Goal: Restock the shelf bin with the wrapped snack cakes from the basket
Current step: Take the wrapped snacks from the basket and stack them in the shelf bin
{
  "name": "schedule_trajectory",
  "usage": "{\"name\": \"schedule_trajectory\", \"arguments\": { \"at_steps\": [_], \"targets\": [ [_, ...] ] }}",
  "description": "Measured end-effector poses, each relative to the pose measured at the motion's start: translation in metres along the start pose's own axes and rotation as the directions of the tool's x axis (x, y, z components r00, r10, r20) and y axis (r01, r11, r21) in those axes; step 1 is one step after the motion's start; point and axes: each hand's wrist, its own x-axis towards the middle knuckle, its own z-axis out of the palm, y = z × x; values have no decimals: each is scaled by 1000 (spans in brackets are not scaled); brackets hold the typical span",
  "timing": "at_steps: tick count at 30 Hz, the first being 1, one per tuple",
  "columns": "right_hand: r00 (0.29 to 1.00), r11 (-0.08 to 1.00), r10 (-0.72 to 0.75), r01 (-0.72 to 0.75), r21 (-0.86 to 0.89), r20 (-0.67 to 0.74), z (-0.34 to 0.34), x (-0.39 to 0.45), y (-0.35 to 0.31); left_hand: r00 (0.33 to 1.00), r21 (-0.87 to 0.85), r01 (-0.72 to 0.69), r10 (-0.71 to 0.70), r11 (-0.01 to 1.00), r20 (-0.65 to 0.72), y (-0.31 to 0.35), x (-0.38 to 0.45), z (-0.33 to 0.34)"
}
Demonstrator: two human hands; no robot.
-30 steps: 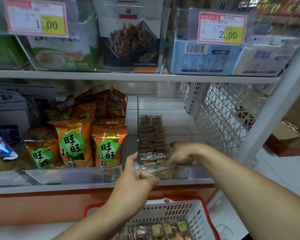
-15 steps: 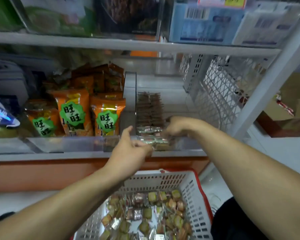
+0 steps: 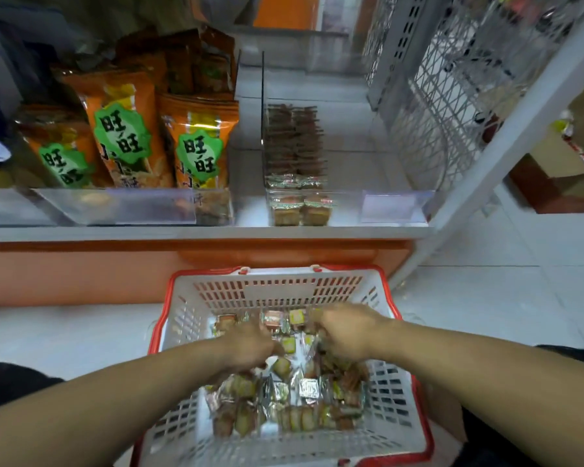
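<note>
Many foil-wrapped snack cakes [image 3: 284,399] | heaped in white basket [image 3: 395,416] | red rim

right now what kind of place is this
Most likely a small shop or convenience store aisle. A white shelf holds rows of orange snack bags behind clear dividers, a bin holds wrapped cakes, and a red-rimmed shopping basket sits on the floor.
</note>
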Motion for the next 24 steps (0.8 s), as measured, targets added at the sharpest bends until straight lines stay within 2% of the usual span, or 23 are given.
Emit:
{"name": "schedule_trajectory", "arguments": {
  "at_steps": [2,3,5,9,15,17,20,24],
  "targets": [
    [973,993,107,-115,26,205,34,3,26,1000,312,-4,-4,950,25,-19,11,1],
    [957,986,145,-161,47,252,47,5,37,999,449,-30,12,893,43,-25,16,1],
    [949,975,180,-208,83,260,65,12,50,997,568,-63,28,820,70,-34,27,-1],
    [976,979,183,-191,65,114,99,37,53,997,598,-66,36,799,63,-43,49,-5],
    [938,975,195,-217,47,287,151,68,42,996,572,36,-74,819,44,-88,91,28],
    [939,979,199,-206,-4,279,161,79,41,993,627,36,-97,778,62,-102,105,48],
    [955,983,181,-172,-61,234,169,92,42,996,680,-11,-51,733,72,-118,127,77],
    [974,986,153,-139,-93,169,176,97,37,997,840,-64,-7,538,81,-121,145,100]
  ]
}}
